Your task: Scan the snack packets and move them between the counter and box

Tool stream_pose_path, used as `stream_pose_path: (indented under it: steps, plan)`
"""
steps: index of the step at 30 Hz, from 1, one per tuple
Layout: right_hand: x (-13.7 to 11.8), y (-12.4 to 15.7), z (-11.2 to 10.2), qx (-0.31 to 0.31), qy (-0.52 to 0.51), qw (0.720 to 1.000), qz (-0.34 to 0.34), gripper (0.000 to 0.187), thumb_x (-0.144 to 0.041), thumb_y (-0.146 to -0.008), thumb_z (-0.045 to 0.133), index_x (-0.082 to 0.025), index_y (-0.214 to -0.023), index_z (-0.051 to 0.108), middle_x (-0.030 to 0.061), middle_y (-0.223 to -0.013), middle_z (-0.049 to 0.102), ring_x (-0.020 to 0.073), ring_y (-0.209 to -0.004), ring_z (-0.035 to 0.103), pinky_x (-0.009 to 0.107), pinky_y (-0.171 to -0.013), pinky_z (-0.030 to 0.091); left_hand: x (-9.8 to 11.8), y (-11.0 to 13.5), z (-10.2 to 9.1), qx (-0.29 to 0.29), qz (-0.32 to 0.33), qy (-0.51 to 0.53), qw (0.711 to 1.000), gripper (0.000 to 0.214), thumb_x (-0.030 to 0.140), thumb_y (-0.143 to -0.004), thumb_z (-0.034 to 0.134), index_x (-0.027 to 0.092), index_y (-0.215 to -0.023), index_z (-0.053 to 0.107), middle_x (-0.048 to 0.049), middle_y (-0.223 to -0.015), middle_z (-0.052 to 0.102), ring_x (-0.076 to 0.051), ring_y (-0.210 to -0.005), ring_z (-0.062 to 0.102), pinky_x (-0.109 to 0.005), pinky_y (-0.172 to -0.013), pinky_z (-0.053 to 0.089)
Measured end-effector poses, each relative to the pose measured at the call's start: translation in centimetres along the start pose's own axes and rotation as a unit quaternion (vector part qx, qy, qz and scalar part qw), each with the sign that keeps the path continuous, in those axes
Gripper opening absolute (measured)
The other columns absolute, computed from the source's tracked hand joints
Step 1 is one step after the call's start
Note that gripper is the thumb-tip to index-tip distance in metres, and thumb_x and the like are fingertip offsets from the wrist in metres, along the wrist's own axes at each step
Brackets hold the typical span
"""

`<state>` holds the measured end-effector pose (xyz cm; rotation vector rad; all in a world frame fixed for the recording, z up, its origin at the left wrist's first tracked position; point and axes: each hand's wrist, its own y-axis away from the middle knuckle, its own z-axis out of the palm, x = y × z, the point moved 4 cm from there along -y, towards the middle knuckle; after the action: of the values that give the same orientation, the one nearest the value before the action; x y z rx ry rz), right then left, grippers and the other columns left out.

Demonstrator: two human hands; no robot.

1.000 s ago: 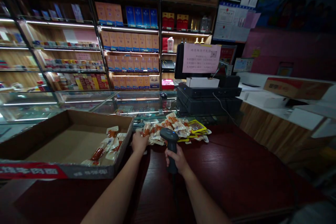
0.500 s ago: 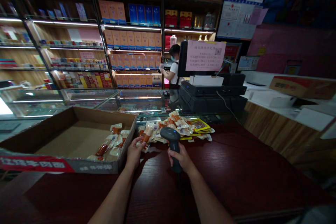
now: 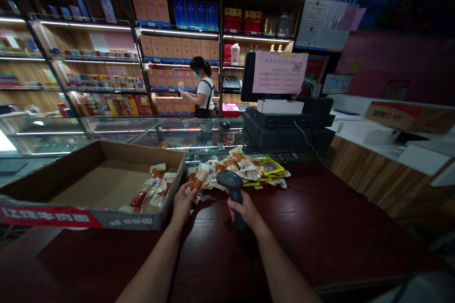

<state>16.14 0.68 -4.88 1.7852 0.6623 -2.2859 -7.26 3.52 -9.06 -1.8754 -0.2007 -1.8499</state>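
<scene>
My right hand (image 3: 245, 210) grips the handle of a black barcode scanner (image 3: 232, 183), its head pointing away toward a heap of small snack packets (image 3: 237, 166) on the dark red counter (image 3: 320, 227). My left hand (image 3: 183, 201) holds one white packet with an orange sausage (image 3: 198, 181) lifted just off the edge of the heap. To the left, touching the heap's side, lies an open cardboard box (image 3: 71, 177) with several of the same packets (image 3: 151, 191) in its right corner.
A black register with a monitor and a pink notice (image 3: 279, 72) stands behind the heap, its cable running onto the counter. Glass display cases (image 3: 106, 132) lie beyond. A person (image 3: 202, 92) stands at the lit shelves. White boxes sit on a wooden counter (image 3: 391, 170) at right.
My left hand has lifted one packet out of the heap and drawn it a little toward me. The person has walked out from behind the monitor to the left along the shelves.
</scene>
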Motion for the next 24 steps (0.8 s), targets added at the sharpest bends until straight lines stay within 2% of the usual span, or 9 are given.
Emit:
stream_pose_path:
  steps: [12, 17, 21, 24]
  plan:
    - [0.3, 0.0, -0.2, -0.010, 0.024, 1.000, 0.007, 0.032, -0.033, -0.072, 0.062, -0.016, -0.096, 0.048, -0.0084, -0.049, 0.052, 0.0082, -0.033, 0.045, 0.019, -0.035, 0.036, 0.3, 0.3, 0.3, -0.002, -0.029, 0.027, 0.999, 0.054, 0.039, -0.059, 0.069, 0.011, -0.105, 0.060, -0.0066, -0.086, 0.067, -0.014, -0.065, 0.060, -0.025, -0.060, 0.047]
    - [-0.2, 0.0, 0.0, -0.004, 0.014, 1.000, 0.004, 0.034, -0.032, -0.071, 0.064, -0.015, -0.097, 0.049, -0.0079, -0.050, 0.052, 0.0079, -0.033, 0.045, 0.020, -0.035, 0.037, 0.4, 0.1, 0.1, 0.004, -0.011, 0.017, 1.000, 0.049, 0.038, -0.060, 0.069, 0.012, -0.101, 0.061, -0.0080, -0.094, 0.067, -0.015, -0.073, 0.061, -0.026, -0.065, 0.047]
    - [-0.1, 0.1, 0.1, 0.005, -0.008, 1.000, 0.009, 0.038, -0.033, -0.069, 0.066, -0.015, -0.098, 0.050, -0.0072, -0.053, 0.053, 0.0081, -0.034, 0.045, 0.021, -0.034, 0.039, 0.3, 0.4, 0.1, 0.002, -0.013, -0.007, 1.000, 0.047, 0.038, -0.062, 0.067, 0.014, -0.102, 0.060, -0.0063, -0.091, 0.067, -0.015, -0.069, 0.061, -0.027, -0.065, 0.047]
    - [0.1, 0.1, 0.5, 0.013, -0.024, 0.999, 0.023, 0.039, -0.036, -0.069, 0.067, -0.015, -0.097, 0.051, -0.0067, -0.052, 0.052, 0.0083, -0.034, 0.045, 0.021, -0.034, 0.040, 1.4, 1.1, 0.6, 0.003, 0.017, -0.033, 0.999, 0.039, 0.036, -0.061, 0.067, 0.014, -0.094, 0.063, -0.0060, -0.090, 0.067, -0.019, -0.081, 0.062, -0.030, -0.074, 0.047]
